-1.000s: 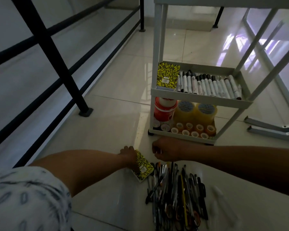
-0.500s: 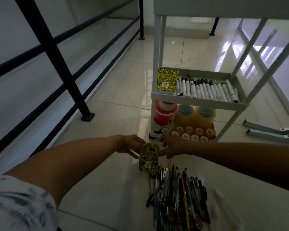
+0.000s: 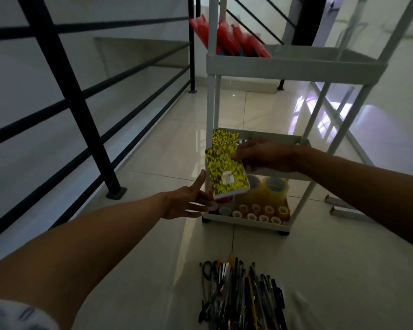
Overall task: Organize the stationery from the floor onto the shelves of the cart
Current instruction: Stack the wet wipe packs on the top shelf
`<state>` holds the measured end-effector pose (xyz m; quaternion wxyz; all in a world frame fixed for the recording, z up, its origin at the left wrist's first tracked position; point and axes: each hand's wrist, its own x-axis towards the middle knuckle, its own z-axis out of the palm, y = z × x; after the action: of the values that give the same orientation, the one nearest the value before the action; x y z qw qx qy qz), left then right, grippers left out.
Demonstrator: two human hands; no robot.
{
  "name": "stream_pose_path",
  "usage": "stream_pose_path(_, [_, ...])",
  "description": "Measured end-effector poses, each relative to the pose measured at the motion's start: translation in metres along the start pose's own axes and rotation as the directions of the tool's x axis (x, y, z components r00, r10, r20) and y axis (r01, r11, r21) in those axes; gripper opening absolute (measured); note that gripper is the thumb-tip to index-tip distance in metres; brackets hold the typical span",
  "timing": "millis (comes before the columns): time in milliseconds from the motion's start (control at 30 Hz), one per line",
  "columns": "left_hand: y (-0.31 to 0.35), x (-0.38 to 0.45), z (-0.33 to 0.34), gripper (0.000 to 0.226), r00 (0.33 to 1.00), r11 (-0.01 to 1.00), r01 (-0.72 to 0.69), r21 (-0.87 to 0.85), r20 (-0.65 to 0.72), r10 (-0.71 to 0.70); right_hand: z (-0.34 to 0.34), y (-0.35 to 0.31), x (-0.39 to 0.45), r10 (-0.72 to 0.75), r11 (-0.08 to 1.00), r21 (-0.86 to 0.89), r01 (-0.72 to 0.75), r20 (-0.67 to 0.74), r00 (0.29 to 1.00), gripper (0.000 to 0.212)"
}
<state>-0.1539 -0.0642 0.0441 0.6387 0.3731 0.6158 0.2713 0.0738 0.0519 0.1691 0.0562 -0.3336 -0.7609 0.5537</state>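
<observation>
Head view of a white three-shelf cart [image 3: 295,70] standing on a tiled floor [image 3: 153,282]. The right hand [image 3: 265,154] pinches the far edge of a yellow-and-black patterned notebook [image 3: 225,173], holding it in the air in front of the cart's middle shelf, tilted with its near end lower. The left hand [image 3: 188,203], fingers straight and loosely spread, reaches toward the notebook's near left corner; whether it touches the cover cannot be told. A second patterned notebook [image 3: 225,138] lies at the left end of the cart's middle shelf, just behind the held one. On the cart's bottom shelf stand large tape rolls [image 3: 269,189] and, nearer the front rim, a row of small tape rolls [image 3: 260,211]. Red packets [image 3: 229,40] rest on the cart's top shelf. A pile of pens [image 3: 243,296] lies on the floor in front of the cart. A black railing [image 3: 65,91] runs to the cart's left.
</observation>
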Motion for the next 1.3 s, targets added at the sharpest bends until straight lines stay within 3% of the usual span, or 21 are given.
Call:
stream_pose_path(100, [0.002,-0.001,0.006,0.115,1.000,0.999,0.008,0.044,0.011,-0.008,-0.014,-0.007,0.009,0.006,0.991,0.130,0.023,-0.215,0.977,0.033])
stream_pose_path(200, [0.003,-0.002,0.013,0.109,0.999,0.994,0.039,0.100,0.028,-0.042,-0.021,-0.003,0.024,0.065,0.976,0.216,0.029,-0.417,0.907,0.036])
stream_pose_path(367, [0.000,-0.004,0.021,0.107,0.995,0.973,0.072,0.217,0.048,-0.084,-0.030,0.010,0.055,0.211,0.912,0.402,0.085,-0.634,0.744,0.030])
stream_pose_path(467, [-0.006,-0.001,0.023,0.107,0.991,0.955,0.094,0.282,0.064,-0.116,-0.025,0.017,0.070,0.258,0.892,0.444,0.081,-0.648,0.717,0.028])
stream_pose_path(600, [-0.014,0.001,0.024,0.119,0.987,0.935,0.104,0.339,0.083,-0.140,-0.022,0.021,0.081,0.204,0.931,0.360,0.059,-0.648,0.733,0.034])
stream_pose_path(800, [-0.022,0.004,0.019,0.117,0.982,0.915,0.140,0.379,0.068,-0.178,-0.029,0.023,0.080,0.084,0.995,0.093,-0.030,-0.660,0.746,0.027])
stream_pose_path(967, [-0.024,0.000,0.018,0.120,0.981,0.908,0.140,0.395,0.070,-0.182,-0.023,0.028,0.078,0.061,0.992,0.120,0.025,-0.659,0.749,0.029])
stream_pose_path(1100, [-0.024,-0.003,0.023,0.119,0.979,0.892,0.150,0.426,0.064,-0.195,-0.018,0.029,0.072,0.017,0.994,0.093,0.056,-0.643,0.766,0.017])
stream_pose_path(1233, [-0.031,0.001,0.030,0.111,0.977,0.872,0.152,0.465,0.065,-0.205,-0.017,0.029,0.064,-0.120,0.981,-0.191,-0.036,-0.739,0.663,0.023])
stream_pose_path(1300, [-0.039,0.008,0.031,0.087,0.982,0.852,0.135,0.505,0.043,-0.182,-0.011,0.028,0.055,-0.264,0.934,-0.355,-0.034,-0.753,0.603,0.024])
